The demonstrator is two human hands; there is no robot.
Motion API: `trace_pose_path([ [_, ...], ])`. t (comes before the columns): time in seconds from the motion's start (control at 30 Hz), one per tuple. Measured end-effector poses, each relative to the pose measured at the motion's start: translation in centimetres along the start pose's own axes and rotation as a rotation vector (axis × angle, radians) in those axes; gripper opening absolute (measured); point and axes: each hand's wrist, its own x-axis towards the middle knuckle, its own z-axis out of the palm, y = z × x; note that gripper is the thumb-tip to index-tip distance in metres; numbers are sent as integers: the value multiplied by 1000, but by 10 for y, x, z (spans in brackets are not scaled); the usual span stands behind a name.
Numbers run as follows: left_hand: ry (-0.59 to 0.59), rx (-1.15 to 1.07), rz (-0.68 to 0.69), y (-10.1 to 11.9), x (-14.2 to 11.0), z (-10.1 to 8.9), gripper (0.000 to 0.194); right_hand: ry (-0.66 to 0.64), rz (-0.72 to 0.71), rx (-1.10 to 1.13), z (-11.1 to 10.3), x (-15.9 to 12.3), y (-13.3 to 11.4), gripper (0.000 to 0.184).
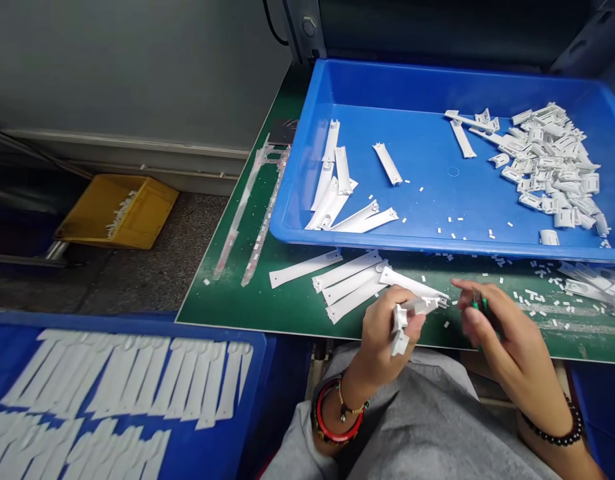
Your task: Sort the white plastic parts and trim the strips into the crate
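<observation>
My left hand (380, 330) is closed around white plastic parts (421, 305), whose notched ends stick out past the fingers. A longer white strip (410, 281) lies just behind these parts and partly overlaps them. To the right, my right hand (512, 343) is wrapped around small green-handled nippers (479, 304), mostly hidden by the fingers and apart from the white parts. Several flat white strips (354, 287) lie side by side on the green tabletop (257, 303), left of my left hand.
A large blue tray (412, 83) holds loose strips and a heap of small white parts (552, 160). White scraps (547, 293) litter the tabletop at right. At lower left, another blue tray (207, 440) carries rows of strips. A yellow bin (152, 213) sits on the floor.
</observation>
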Motion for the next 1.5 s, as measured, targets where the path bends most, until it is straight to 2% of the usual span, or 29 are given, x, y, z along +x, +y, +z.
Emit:
trace_pose_path([
  [0.1,17,40,-10,2,2,-2,9,31,-53,39,2,-6,-9,24],
  [0.23,-44,80,34,4,3,-4,20,115,-133,-14,5,-1,-22,26],
  [0.47,-24,162,110,2,3,-4,27,61,-274,-35,7,6,-32,28],
  [0.63,-12,187,149,-2,3,-5,28,-4,-303,-66,2,9,-26,29],
  [0.73,-4,192,172,-5,1,-5,27,1,-333,-117,-1,8,-21,28],
  [0.93,-10,206,218,-8,1,-2,21,166,-265,-220,13,-8,-16,29],
  [1.03,-25,181,217,-9,0,-3,20,292,-161,-255,25,-12,-1,31],
  [1.13,54,110,161,-15,-1,-4,26,383,-47,-233,35,-10,21,33],
  [1.2,116,70,76,-18,-2,-3,33,366,-35,-198,40,-7,33,35],
  [1.27,123,63,29,-20,-1,1,41,282,-53,-212,47,-3,40,36],
  [1.4,102,140,96,-17,0,7,49,175,-79,-323,64,9,41,30],
  [1.5,121,174,158,-17,0,9,43,159,-122,-276,68,23,39,32],
])
